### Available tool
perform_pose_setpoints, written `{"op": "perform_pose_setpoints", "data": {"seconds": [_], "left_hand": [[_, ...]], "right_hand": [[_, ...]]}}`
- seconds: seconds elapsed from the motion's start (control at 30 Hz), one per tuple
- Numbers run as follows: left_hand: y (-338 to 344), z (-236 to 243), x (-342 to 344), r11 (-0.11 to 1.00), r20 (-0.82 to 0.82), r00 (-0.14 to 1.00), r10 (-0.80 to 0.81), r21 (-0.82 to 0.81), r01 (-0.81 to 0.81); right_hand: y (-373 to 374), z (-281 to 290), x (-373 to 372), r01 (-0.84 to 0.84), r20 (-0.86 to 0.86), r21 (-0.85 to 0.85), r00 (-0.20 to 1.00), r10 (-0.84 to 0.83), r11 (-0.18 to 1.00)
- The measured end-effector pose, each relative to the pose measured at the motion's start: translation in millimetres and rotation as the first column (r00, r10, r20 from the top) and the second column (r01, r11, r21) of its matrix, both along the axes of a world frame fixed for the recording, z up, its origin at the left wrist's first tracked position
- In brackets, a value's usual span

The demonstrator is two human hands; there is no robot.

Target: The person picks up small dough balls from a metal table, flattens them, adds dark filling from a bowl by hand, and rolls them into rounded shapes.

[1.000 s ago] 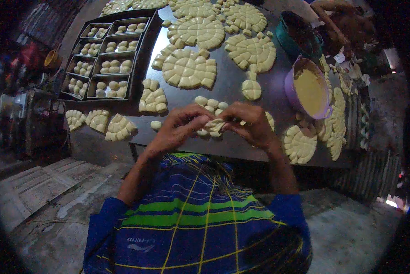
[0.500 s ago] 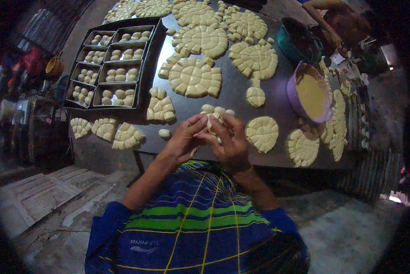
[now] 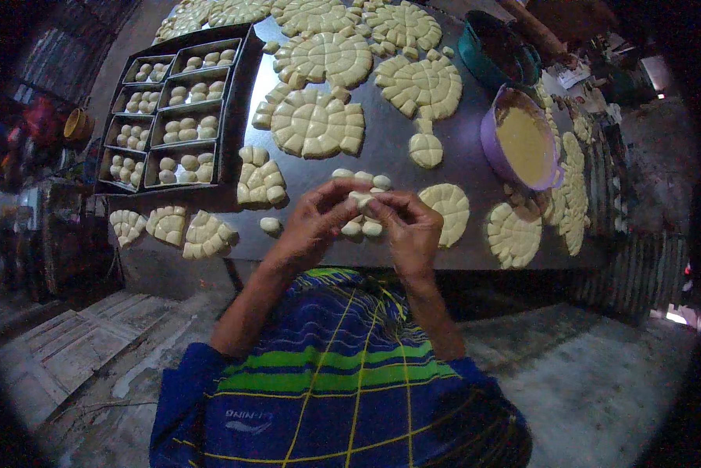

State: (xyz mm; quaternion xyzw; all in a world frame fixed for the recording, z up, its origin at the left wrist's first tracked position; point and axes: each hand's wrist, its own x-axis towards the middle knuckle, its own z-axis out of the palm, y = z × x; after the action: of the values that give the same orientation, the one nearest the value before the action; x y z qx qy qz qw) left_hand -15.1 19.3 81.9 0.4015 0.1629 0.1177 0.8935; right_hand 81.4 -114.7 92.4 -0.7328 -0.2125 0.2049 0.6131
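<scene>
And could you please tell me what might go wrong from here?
The dough piece pinched between the left hand and right hand might tear or slip. If dropped, it could stick to the dough balls below. The left hand might also nudge the lone dough ball beside it.

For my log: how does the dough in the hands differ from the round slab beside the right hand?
The dough piece is small; the round dough slab is larger. The left hand and right hand hold the piece; the slab lies flat on the table. Both are pale.
</scene>
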Motion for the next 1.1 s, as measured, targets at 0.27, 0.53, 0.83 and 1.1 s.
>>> {"op": "perform_pose_setpoints", "data": {"seconds": [0.27, 0.53, 0.83, 1.1], "left_hand": [[-18.5, -13.5, 14.1, 0.99, -0.178, 0.976, 0.129, -0.036, -0.137], [-14.9, -22.5, 21.5, 0.996, -0.253, 0.965, 0.064, -0.045, -0.077], [-16.5, -27.5, 4.9, 0.906, -0.1, 0.989, 0.112, 0.418, -0.06], [-1.8, -28.7, -22.7, 0.902, -0.2, 0.973, 0.115, 0.431, -0.018]], "right_hand": [[-8.2, -2.8, 10.0, -0.068, 0.337, -0.071, 0.937, 0.089, 0.995], [-17.3, -11.0, 40.4, -0.333, 0.821, -0.2, 0.457, 0.343, 0.921], [-0.7, 4.1, 21.6, -0.138, 0.409, -0.207, 0.887, 0.214, 0.968], [20.4, -4.5, 17.8, -0.31, 0.344, -0.242, 0.858, 0.38, 0.919]]}}
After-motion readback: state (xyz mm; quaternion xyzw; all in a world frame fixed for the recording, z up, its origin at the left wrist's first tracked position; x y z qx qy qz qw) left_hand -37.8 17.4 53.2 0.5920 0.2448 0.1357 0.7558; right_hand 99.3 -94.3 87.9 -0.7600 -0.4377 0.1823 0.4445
